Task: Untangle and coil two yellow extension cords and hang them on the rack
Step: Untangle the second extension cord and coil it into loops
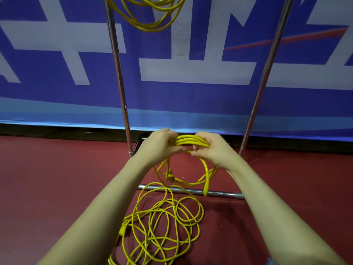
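A yellow extension cord [191, 140] is gathered into several loops between my hands. My left hand [160, 145] grips the left side of the bundle's top and my right hand [212, 148] grips the right side, fingers curled round the strands. The loops hang down in front of the rack's lower bar [219, 193]. The rest of this cord lies in a loose tangle [162, 226] on the red floor below my arms. A second yellow coiled cord [150, 14] hangs at the top of the rack, between its two uprights.
The chrome rack has a left upright [119, 77] and a right upright [267, 73]. Behind it hangs a blue banner [191, 102] with white shapes. Red carpet [47, 178] covers the floor on both sides.
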`<action>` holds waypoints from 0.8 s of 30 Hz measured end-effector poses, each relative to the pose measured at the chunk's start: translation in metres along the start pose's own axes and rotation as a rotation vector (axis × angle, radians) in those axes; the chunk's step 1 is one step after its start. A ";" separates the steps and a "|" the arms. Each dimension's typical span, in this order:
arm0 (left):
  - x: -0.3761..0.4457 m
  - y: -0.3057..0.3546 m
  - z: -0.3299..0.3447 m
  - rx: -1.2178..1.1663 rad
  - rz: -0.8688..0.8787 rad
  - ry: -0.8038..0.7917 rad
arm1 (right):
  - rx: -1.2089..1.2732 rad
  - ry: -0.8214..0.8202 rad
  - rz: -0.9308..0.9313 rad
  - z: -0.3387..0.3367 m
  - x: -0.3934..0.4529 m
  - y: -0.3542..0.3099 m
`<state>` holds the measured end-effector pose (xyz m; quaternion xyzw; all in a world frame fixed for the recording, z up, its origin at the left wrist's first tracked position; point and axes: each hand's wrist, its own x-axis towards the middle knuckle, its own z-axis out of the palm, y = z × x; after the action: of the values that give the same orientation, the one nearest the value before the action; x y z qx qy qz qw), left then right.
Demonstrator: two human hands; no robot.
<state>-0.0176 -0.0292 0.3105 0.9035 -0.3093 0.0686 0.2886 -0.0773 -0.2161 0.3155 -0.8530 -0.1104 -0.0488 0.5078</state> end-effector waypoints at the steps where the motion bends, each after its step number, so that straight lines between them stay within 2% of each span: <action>1: 0.001 0.000 0.001 0.011 -0.014 -0.010 | -0.014 -0.005 -0.008 0.000 0.001 0.000; 4: 0.001 0.000 0.001 -0.070 -0.022 -0.056 | 0.000 -0.021 -0.015 -0.001 0.001 -0.001; 10: -0.004 0.002 0.005 -0.467 -0.092 -0.253 | -0.011 0.067 -0.044 -0.013 0.000 -0.003; 15: -0.003 -0.004 0.024 -0.426 -0.236 -0.075 | -0.199 0.266 -0.025 -0.007 0.003 0.010; 19: -0.003 -0.006 0.029 -0.438 -0.315 0.001 | -0.359 0.127 0.072 -0.009 0.001 0.016; 24: 0.000 -0.002 0.022 -0.495 -0.339 0.091 | -0.531 0.205 0.159 -0.007 0.004 0.012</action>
<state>-0.0179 -0.0399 0.2912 0.8404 -0.1484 -0.0174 0.5210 -0.0698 -0.2274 0.3094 -0.9526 0.0250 -0.1218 0.2777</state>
